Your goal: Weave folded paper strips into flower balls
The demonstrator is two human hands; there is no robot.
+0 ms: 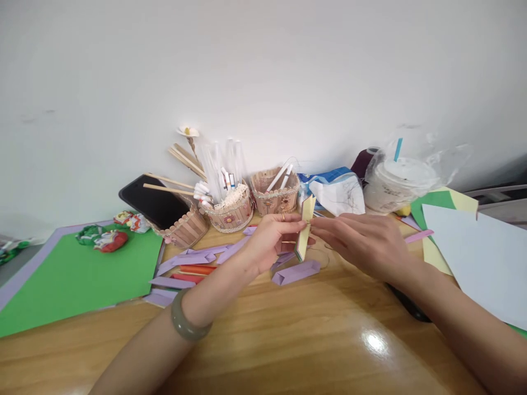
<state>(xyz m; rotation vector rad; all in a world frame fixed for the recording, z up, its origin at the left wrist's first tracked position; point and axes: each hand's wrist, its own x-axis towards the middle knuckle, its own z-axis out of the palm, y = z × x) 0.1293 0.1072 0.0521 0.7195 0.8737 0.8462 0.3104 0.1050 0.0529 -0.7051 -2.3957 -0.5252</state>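
My left hand is closed around a narrow stack of folded paper, pale yellow on its face with a darker edge at the bottom. It is held upright and slightly tilted above the table. My right hand meets the stack from the right, its fingertips pinched together at the middle of the paper. What those fingertips hold is too small to make out. A thin dark thread or wire loops below them. Under the hands lies a folded purple paper piece.
More purple folded strips and red-orange ones lie left. Craft baskets with pens and sticks, a tablet-like black device and a lidded cup stand along the wall. Green sheets and white paper flank the wooden table.
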